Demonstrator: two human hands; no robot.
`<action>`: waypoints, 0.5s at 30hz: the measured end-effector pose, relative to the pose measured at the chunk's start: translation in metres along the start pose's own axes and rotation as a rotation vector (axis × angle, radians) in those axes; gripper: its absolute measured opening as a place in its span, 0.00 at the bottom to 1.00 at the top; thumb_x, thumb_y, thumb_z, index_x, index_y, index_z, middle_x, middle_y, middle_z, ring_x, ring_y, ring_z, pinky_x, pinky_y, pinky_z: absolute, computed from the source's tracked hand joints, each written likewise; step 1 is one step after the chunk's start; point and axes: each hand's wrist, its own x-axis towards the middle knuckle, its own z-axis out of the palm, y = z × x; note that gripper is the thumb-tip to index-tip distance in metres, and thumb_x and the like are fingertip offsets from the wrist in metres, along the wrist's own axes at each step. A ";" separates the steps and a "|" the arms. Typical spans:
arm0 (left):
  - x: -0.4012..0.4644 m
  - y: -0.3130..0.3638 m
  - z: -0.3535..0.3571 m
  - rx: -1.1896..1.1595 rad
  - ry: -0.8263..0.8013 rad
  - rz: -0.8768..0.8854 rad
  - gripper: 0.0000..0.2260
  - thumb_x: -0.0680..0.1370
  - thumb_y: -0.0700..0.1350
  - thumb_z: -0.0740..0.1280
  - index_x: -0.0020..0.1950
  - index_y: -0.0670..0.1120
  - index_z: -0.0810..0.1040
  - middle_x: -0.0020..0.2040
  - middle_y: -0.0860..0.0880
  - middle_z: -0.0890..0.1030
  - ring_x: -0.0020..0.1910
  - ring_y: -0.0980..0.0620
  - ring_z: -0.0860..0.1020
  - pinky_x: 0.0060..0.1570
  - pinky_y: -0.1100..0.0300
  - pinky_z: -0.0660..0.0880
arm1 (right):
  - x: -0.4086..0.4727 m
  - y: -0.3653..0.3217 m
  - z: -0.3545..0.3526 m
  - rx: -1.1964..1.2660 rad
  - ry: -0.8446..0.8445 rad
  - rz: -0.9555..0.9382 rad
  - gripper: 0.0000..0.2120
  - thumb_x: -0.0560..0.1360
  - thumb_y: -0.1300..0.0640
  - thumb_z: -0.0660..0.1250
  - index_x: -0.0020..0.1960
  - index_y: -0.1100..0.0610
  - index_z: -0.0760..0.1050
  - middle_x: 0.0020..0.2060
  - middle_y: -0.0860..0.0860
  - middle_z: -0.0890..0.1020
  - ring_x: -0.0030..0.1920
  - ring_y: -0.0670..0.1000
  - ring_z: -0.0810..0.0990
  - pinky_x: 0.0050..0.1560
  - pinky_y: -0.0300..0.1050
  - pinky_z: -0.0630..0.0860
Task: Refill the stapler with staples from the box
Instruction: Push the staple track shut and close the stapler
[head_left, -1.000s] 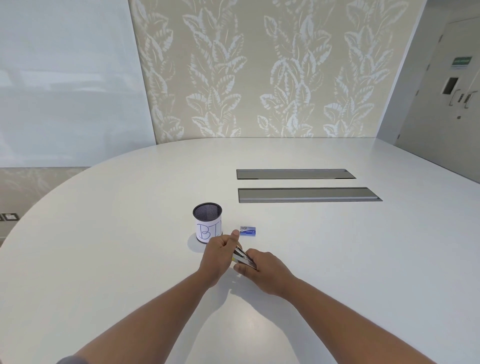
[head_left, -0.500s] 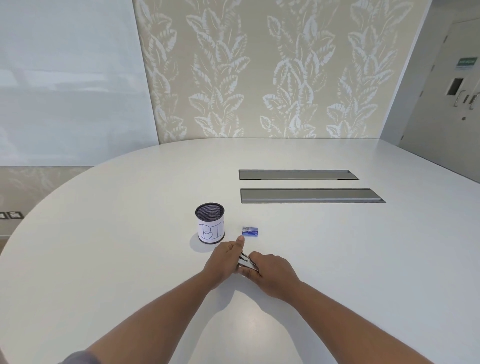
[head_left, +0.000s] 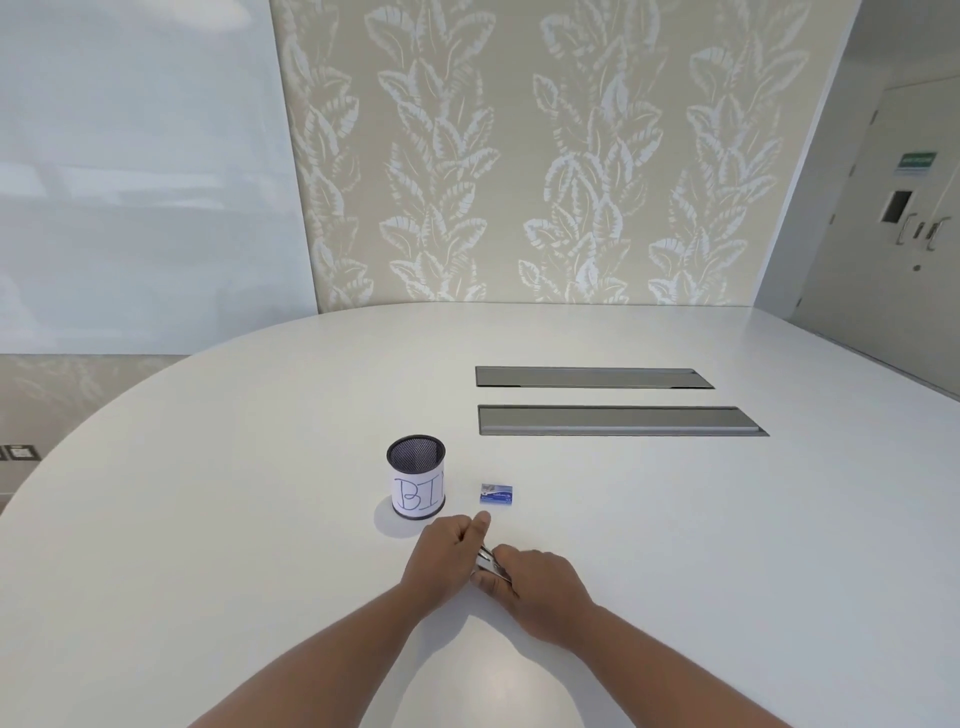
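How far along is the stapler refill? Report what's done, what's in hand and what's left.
Done: little that shows. The staple box lies on the table beside the mesh cup, apart from both hands. In hand: the left hand and right hand both grip the stapler; whether it is open cannot be told. Left: taking staples from the box, loading them, closing the stapler.

We see two bare forearms entering from the near edge, no sleeves on either in view. Left hand and right hand are bare too: no gloves, rings, watch or wristbands that we can make out. Left thumbnail shows pale at the tip. Upper arms are cut off by the frame, so we can't tell what's worn there.
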 end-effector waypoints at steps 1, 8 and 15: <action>0.000 0.000 0.001 0.008 0.011 0.005 0.25 0.80 0.62 0.60 0.31 0.47 0.65 0.27 0.53 0.68 0.28 0.54 0.65 0.32 0.57 0.65 | 0.000 0.000 0.000 -0.010 0.001 0.000 0.24 0.80 0.30 0.47 0.44 0.50 0.62 0.35 0.49 0.75 0.37 0.56 0.71 0.37 0.50 0.65; 0.005 0.001 0.002 0.052 0.041 0.013 0.24 0.81 0.61 0.60 0.30 0.47 0.65 0.25 0.52 0.69 0.26 0.55 0.66 0.31 0.57 0.66 | 0.001 0.000 -0.002 0.000 0.038 0.003 0.23 0.81 0.31 0.49 0.45 0.51 0.62 0.38 0.51 0.80 0.37 0.55 0.71 0.37 0.49 0.63; 0.011 -0.001 0.002 0.042 0.037 0.011 0.26 0.82 0.58 0.60 0.33 0.39 0.68 0.28 0.48 0.73 0.28 0.52 0.69 0.32 0.55 0.68 | 0.010 0.004 -0.004 0.001 0.000 -0.007 0.22 0.81 0.32 0.51 0.45 0.50 0.63 0.38 0.51 0.80 0.36 0.55 0.71 0.37 0.50 0.66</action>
